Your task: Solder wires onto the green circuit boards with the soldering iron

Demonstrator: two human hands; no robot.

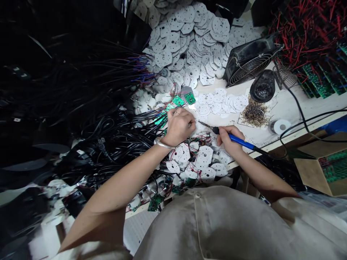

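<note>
My right hand (228, 138) is closed around a blue-handled soldering iron (238, 142), its dark tip pointing left toward my left hand. My left hand (179, 124), with a silver bangle on the wrist, is curled in a loose fist over the bench, fingers pinched on something small I cannot make out, possibly thin wire. Between and below the hands lie white round boards (202, 159) with red and black wires. Small green circuit boards (189, 97) lie just beyond my left hand.
A heap of white round boards (189, 39) fills the back. Black cables (81, 108) mass at the left. A black fan (251, 59), an iron stand with sponge (262, 86), solder dross (254, 113) and a tape roll (280, 126) sit right. Green boards with red wires (317, 54) lie far right.
</note>
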